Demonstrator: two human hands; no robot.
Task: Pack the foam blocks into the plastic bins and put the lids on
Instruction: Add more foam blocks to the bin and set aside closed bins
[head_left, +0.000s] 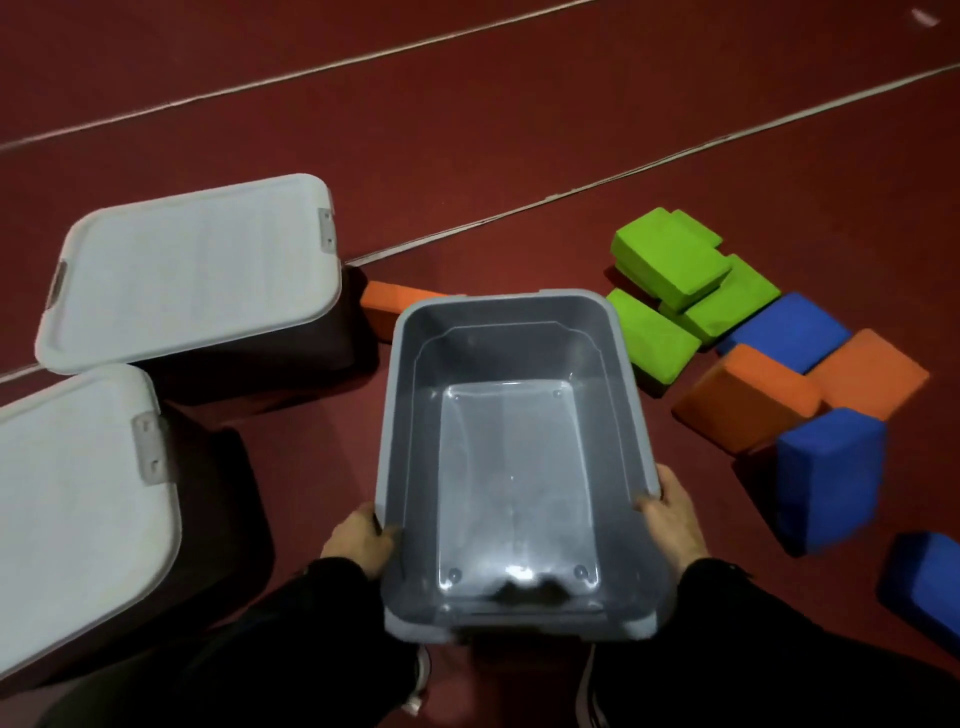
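I hold an empty grey plastic bin (410, 415) in front of me, open side up. My left hand (358, 543) grips its left rim and my right hand (675, 514) grips its right rim, thumbs hooked inside. To the right on the floor lies a pile of foam blocks: green blocks (670, 254), a blue block (789, 330), orange blocks (748, 397) and an upright blue block (828, 473). Another blue block (924, 582) lies at the far right edge. One orange block (387, 304) peeks out behind the bin.
Two dark bins with white lids on them stand at the left: one further away (192, 270), one nearer (78, 499). The floor is dark red with white lines (519, 213). My shoes (421, 675) show below the bin.
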